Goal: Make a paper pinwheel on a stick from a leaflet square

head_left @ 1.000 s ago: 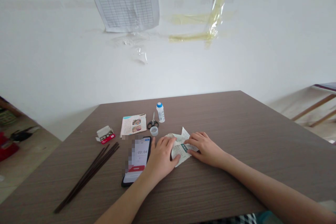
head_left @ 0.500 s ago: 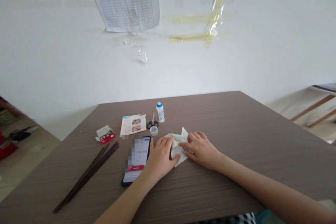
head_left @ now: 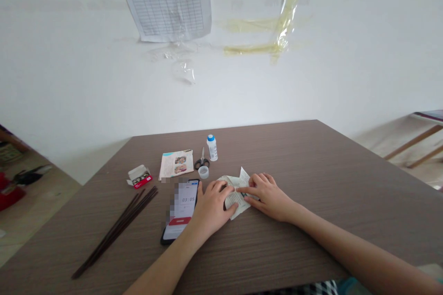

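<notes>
Right hand reached farther left over creased pale printed paper, can't tell if pinching; left hand spread on it.

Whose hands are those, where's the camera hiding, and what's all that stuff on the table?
There's no robot here: these are one person's bare hands. The camera is worn on the person's head, looking forward and down, so you see what is in front of them.

The left hand and right hand both touch a creased, printed paper on the brown table. Beside the left hand lies a phone. Farther left are thin dark sticks and a small open box. Behind are a booklet, scissors, a little cup and a blue-capped bottle.
</notes>
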A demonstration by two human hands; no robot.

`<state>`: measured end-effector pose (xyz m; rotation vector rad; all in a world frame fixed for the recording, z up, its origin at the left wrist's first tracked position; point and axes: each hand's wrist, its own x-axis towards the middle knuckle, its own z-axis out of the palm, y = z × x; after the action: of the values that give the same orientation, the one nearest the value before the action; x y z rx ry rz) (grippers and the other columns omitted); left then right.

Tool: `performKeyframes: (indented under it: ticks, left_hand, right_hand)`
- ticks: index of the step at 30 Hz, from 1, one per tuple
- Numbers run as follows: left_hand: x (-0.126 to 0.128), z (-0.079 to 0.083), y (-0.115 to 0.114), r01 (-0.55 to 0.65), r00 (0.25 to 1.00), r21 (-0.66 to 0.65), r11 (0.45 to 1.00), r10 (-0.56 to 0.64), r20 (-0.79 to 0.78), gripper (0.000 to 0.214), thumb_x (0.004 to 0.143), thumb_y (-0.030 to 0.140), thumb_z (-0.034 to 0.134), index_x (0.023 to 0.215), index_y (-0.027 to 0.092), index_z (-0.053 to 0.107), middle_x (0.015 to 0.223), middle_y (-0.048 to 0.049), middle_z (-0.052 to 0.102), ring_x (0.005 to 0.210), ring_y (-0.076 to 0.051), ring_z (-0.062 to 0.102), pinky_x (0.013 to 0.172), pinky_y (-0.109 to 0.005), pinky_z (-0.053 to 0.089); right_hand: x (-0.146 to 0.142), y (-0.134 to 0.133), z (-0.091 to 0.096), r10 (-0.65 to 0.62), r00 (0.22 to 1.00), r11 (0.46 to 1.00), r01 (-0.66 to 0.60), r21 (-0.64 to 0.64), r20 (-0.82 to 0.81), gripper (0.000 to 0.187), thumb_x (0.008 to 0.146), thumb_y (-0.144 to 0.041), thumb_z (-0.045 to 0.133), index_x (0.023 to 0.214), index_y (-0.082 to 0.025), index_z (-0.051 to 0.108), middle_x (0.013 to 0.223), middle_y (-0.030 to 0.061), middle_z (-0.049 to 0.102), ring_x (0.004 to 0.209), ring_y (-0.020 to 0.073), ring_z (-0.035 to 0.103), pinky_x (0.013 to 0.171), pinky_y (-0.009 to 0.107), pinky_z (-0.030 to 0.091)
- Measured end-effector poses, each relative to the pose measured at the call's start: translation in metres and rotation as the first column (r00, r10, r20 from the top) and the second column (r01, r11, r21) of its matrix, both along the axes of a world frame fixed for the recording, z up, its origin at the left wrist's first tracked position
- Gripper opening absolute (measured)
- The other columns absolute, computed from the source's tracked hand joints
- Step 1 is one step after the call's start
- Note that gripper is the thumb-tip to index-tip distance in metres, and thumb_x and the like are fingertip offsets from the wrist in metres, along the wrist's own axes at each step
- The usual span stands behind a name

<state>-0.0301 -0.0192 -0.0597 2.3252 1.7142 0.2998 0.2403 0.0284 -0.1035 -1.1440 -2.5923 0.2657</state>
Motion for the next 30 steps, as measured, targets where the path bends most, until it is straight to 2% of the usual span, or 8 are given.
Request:
performKeyframes:
  ticks: [7, 19, 24, 30]
  left_hand:
    - [0.0, -0.001, 0.001, -0.007, 1.0, 0.002, 1.0, 0.007, -0.011, 0.039, 0.114, 0.035, 0.092, 0.154, 0.033, 0.093, 0.176, -0.0163, 0.083, 0.175, -0.051, 0.069, 0.155, -0.096, 0.032]
    - [0.001, 0.001, 0.0, -0.012, 0.999, 0.001, 1.0, 0.012, -0.042, 0.041, 0.116, 0.036, 0.091, 0.157, 0.036, 0.092, 0.178, -0.0146, 0.082, 0.176, -0.049, 0.068, 0.155, -0.093, 0.035]
    - [0.0, -0.001, -0.001, -0.007, 1.0, 0.045, 0.999, 0.007, -0.013, 0.04, 0.115, 0.034, 0.091, 0.155, 0.033, 0.093, 0.174, -0.0157, 0.085, 0.172, -0.049, 0.072, 0.155, -0.092, 0.037]
    - [0.0, 0.001, -0.001, -0.013, 1.0, 0.024, 1.0, 0.014, -0.025, 0.039, 0.115, 0.034, 0.093, 0.154, 0.035, 0.094, 0.175, -0.0152, 0.085, 0.174, -0.049, 0.071, 0.156, -0.092, 0.035]
  right_hand:
    - [0.004, 0.006, -0.002, -0.007, 0.995, 0.999, 0.003, -0.042, -0.102, 0.043, 0.135, -0.045, 0.066, 0.172, -0.042, 0.087, 0.135, 0.0118, 0.082, 0.133, 0.0362, 0.074, 0.135, 0.065, 0.053]
    - [-0.011, -0.001, -0.007, -0.042, 0.999, 0.996, 0.042, 0.084, 0.001, 0.04, 0.134, -0.046, 0.066, 0.168, -0.039, 0.089, 0.142, 0.0141, 0.082, 0.133, 0.0372, 0.073, 0.143, 0.074, 0.048]
    - [-0.008, -0.002, -0.007, -0.051, 0.999, 0.998, 0.051, 0.019, -0.013, 0.043, 0.135, -0.046, 0.065, 0.172, -0.044, 0.087, 0.142, 0.0138, 0.08, 0.132, 0.0374, 0.072, 0.138, 0.073, 0.053]
    - [0.0, 0.002, -0.005, -0.046, 0.997, 0.996, 0.041, -0.075, -0.067, 0.044, 0.134, -0.048, 0.067, 0.173, -0.046, 0.086, 0.142, 0.0127, 0.081, 0.135, 0.0375, 0.072, 0.14, 0.072, 0.05]
